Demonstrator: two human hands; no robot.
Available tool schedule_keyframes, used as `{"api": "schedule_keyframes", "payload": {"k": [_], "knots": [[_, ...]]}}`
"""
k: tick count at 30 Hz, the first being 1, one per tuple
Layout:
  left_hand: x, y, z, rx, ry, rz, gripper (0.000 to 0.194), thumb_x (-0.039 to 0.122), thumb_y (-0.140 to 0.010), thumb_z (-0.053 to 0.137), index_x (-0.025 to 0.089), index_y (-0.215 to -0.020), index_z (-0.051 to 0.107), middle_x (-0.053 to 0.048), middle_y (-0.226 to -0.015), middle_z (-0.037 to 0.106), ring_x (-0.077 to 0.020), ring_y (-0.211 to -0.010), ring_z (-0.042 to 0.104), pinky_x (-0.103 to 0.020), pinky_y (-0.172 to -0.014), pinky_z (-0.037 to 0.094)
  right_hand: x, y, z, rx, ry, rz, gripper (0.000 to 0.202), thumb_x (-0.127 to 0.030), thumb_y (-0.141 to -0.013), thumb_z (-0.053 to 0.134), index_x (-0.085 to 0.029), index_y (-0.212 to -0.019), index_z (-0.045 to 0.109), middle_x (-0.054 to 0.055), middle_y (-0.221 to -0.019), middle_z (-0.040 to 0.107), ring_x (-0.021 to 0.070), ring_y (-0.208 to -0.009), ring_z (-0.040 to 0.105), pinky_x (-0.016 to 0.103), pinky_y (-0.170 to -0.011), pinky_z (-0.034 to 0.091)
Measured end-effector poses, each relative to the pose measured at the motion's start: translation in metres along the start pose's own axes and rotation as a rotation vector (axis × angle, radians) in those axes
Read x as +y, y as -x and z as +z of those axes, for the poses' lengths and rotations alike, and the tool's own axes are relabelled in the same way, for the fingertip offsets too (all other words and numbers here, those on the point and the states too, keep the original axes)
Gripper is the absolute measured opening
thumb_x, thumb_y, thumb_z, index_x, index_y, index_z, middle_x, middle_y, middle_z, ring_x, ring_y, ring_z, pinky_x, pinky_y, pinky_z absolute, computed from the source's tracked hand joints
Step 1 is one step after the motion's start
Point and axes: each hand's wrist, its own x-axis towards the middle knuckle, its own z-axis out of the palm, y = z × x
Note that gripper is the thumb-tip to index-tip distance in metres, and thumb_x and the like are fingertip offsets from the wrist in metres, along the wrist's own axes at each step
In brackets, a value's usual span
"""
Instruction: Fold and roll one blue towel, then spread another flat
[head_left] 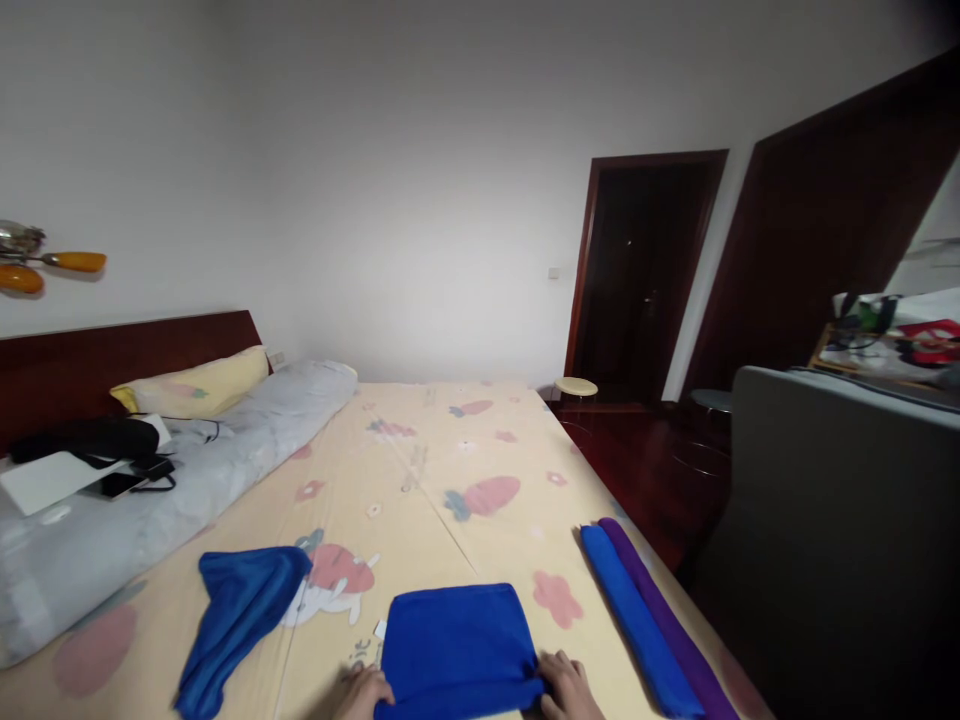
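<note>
A folded blue cloth (454, 645) lies flat on the bed sheet (420, 480) at the near edge. My left hand (365, 692) pinches its near left corner and my right hand (568, 686) grips its near right corner. Both hands are only partly in view at the bottom of the picture. To the left lies a crumpled blue cloth (236, 610). To the right lie a rolled blue cloth (637, 620) and a rolled purple cloth (675, 625), side by side and touching.
A grey rolled quilt (187, 470) and a yellow pillow (195, 385) lie along the headboard side, with a black bag (90, 440) and a phone on top. A grey sofa back (840, 530) stands at the right. A small stool (576, 387) is by the dark doorway.
</note>
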Motion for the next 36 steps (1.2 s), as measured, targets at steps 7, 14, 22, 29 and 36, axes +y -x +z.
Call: {"api": "schedule_keyframes", "payload": {"k": [7, 14, 22, 29, 36], "knots": [[0.013, -0.022, -0.004, 0.053, 0.062, -0.31, 0.039, 0.016, -0.076, 0.047, 0.022, -0.111, 0.064, -0.002, -0.114, 0.071, -0.0182, -0.111, 0.061, -0.031, -0.096, 0.043, 0.014, -0.026, 0.03, 0.278, 0.242, 0.052, 0.035, -0.02, -0.081, 0.044, -0.024, -0.11, 0.064, 0.006, -0.1, 0.071, 0.0253, -0.091, 0.063, 0.04, -0.08, 0.044], [0.064, -0.03, 0.078, 0.258, -0.167, 0.172, 0.065, 0.015, -0.077, 0.044, 0.028, -0.14, 0.044, 0.0, -0.145, 0.051, -0.022, -0.131, 0.049, -0.036, -0.107, 0.043, -0.026, -0.04, 0.097, 0.44, 0.377, -0.326, 0.055, -0.02, -0.082, 0.043, -0.03, -0.136, 0.048, 0.002, -0.13, 0.064, 0.0228, -0.113, 0.061, 0.035, -0.091, 0.045], [0.049, -0.017, 0.081, 0.18, -0.195, 0.18, 0.071, 0.026, -0.082, 0.046, 0.035, -0.145, 0.016, 0.004, -0.152, 0.033, -0.024, -0.136, 0.042, -0.043, -0.109, 0.04, -0.022, -0.023, 0.098, 0.482, 0.425, -0.35, 0.065, -0.034, -0.09, 0.042, -0.03, -0.15, 0.014, 0.001, -0.138, 0.055, 0.0198, -0.118, 0.06, 0.032, -0.091, 0.049], [0.009, 0.007, 0.057, 0.198, -0.207, 0.097, 0.066, 0.026, -0.086, 0.04, 0.036, -0.146, 0.013, 0.006, -0.153, 0.031, -0.0234, -0.137, 0.041, -0.049, -0.114, 0.031, 0.015, 0.005, 0.07, 0.409, 0.374, -0.096, 0.066, -0.045, -0.092, 0.041, -0.036, -0.149, 0.007, 0.001, -0.145, 0.046, 0.0264, -0.127, 0.053, 0.045, -0.096, 0.047], [0.09, -0.029, 0.08, 0.246, -0.194, 0.211, 0.081, 0.019, -0.075, 0.045, 0.025, -0.149, 0.011, 0.001, -0.155, 0.028, -0.0235, -0.14, 0.037, -0.041, -0.113, 0.033, -0.058, -0.038, 0.107, 0.345, 0.325, -0.351, 0.069, -0.03, -0.09, 0.042, -0.029, -0.15, 0.009, 0.004, -0.146, 0.044, 0.023, -0.128, 0.051, 0.037, -0.098, 0.047]]}}
